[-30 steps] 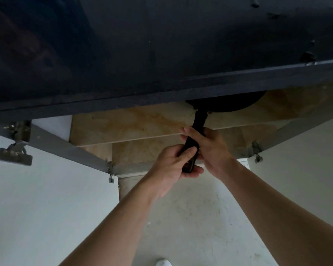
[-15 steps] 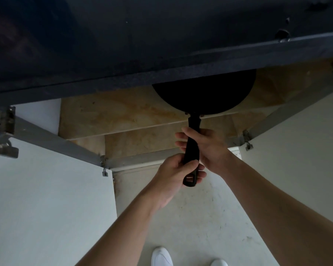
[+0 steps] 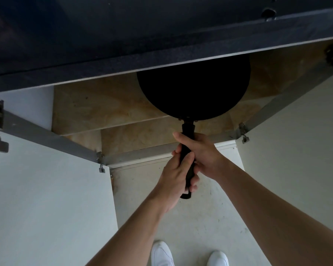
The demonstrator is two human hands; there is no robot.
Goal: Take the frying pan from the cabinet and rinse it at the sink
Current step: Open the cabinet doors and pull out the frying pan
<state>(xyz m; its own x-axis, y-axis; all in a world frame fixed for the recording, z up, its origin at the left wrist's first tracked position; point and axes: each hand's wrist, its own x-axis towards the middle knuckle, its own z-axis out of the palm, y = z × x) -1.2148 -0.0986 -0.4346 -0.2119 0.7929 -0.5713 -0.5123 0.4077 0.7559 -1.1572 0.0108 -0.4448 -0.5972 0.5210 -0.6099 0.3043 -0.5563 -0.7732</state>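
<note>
**Both hands on the pan handle at the open cabinet**

Closest in, below the frying pan's handle end, two white shoes point(image 3: 161, 254) stand on a pale, scuffed floor point(image 3: 210, 217). Two bare forearms reach up from there towards the pan.

The left hand point(image 3: 173, 179) grips the lower stretch of the black handle point(image 3: 187, 129), fingers and thumb wrapped right round it, just above the hanging loop at its tip. The right hand point(image 3: 202, 152) grips the same handle higher up, nearer the pan's bowl, fingers curled over it from the right side. The two hands touch each other where they meet on the handle.

The frying pan point(image 3: 194, 87) itself is black and round, handle pointing back at the person. Its bowl lies over the tan, marbled shelf point(image 3: 104, 106) of the cabinet point(image 3: 35, 104) (whether it rests on that shelf or is held clear of it cannot be told).

Either side of the pan, two white doors point(image 3: 46, 198) stand swung wide, with metal hinges point(image 3: 101, 164) at their lower inner corners.

Beyond the pan, the dark countertop point(image 3: 142, 35) juts over the opening, and its front edge hides the far part of the bowl.
</note>
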